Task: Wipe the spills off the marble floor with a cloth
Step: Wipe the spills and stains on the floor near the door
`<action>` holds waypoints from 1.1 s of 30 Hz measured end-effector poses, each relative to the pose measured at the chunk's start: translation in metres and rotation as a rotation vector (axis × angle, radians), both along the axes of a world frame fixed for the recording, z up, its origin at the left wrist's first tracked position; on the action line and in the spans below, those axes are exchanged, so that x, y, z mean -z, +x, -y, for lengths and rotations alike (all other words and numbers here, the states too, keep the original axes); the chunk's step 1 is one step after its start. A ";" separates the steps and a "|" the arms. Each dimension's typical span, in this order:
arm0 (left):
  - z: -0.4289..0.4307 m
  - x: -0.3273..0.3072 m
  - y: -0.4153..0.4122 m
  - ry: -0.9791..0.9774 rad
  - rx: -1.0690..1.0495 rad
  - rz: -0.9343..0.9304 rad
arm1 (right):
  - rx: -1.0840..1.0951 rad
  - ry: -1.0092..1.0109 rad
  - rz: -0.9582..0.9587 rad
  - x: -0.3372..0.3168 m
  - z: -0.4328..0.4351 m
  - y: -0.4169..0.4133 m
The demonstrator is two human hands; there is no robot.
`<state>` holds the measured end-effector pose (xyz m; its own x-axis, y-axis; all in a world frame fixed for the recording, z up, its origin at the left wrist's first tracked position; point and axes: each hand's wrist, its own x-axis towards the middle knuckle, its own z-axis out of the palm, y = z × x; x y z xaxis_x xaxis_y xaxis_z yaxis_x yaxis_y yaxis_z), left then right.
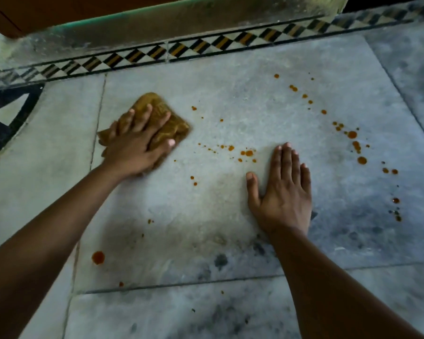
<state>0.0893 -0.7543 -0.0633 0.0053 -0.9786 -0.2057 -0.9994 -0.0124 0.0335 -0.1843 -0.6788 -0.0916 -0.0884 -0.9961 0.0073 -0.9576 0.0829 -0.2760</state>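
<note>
Cloth [160,116], ochre, bunched, on floor [230,94] near slab's far-left corner. Lies diamond-wise, one corner toward patterned border [198,46]; long axis unclear. Left hand [137,145] presses it, fingers spread. Orange spills [249,153] dot centre and right. Right hand [283,192] flat on floor, fingers straight.

no readable text, no labels or numbers — floor, cloth, border tiles all unmarked

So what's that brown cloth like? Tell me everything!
The cloth is mustard-brown, soft-looking fabric with a faint woven pattern, folded into a crumpled pad. It lies flat on the marble floor, left of the orange drops. The left hand presses down on it with spread fingers, covering its near part.
</note>
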 end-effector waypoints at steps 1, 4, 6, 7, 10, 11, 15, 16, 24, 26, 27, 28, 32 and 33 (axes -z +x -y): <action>0.011 -0.001 0.003 0.001 -0.053 0.001 | 0.000 0.000 -0.001 0.000 0.000 0.000; 0.066 -0.003 -0.017 0.022 -0.198 -0.044 | -0.015 0.014 -0.007 -0.001 0.001 -0.001; 0.088 -0.001 -0.051 0.011 -0.181 -0.076 | -0.019 0.019 -0.008 -0.001 0.002 -0.002; 0.089 -0.001 -0.067 0.006 -0.134 -0.084 | -0.016 0.019 -0.006 -0.002 0.001 -0.001; 0.049 -0.003 -0.090 -0.013 0.051 -0.028 | -0.017 0.016 0.007 -0.003 0.001 -0.002; 0.029 -0.004 -0.087 -0.051 0.089 0.005 | -0.014 0.010 0.008 -0.003 0.000 -0.002; 0.020 -0.005 -0.056 -0.117 0.001 0.118 | -0.008 0.007 0.009 -0.003 0.001 -0.001; 0.035 -0.004 -0.052 -0.113 -0.048 0.104 | -0.013 0.013 0.010 -0.003 0.000 -0.001; 0.056 0.007 -0.107 -0.069 0.179 -0.038 | -0.018 0.029 0.003 -0.005 0.000 -0.002; 0.023 0.006 -0.085 -0.088 0.249 -0.021 | -0.022 0.041 0.000 -0.005 0.001 -0.001; 0.012 0.006 -0.069 -0.086 0.234 0.002 | -0.023 0.051 -0.007 -0.006 0.001 -0.001; 0.008 0.004 -0.050 -0.074 0.174 0.020 | -0.020 0.063 -0.009 -0.005 0.000 -0.001; 0.051 0.001 -0.028 -0.026 -0.116 -0.030 | -0.006 0.036 0.004 -0.005 0.000 -0.001; 0.064 0.002 -0.041 -0.021 -0.133 -0.055 | -0.008 0.039 0.001 -0.005 -0.001 -0.002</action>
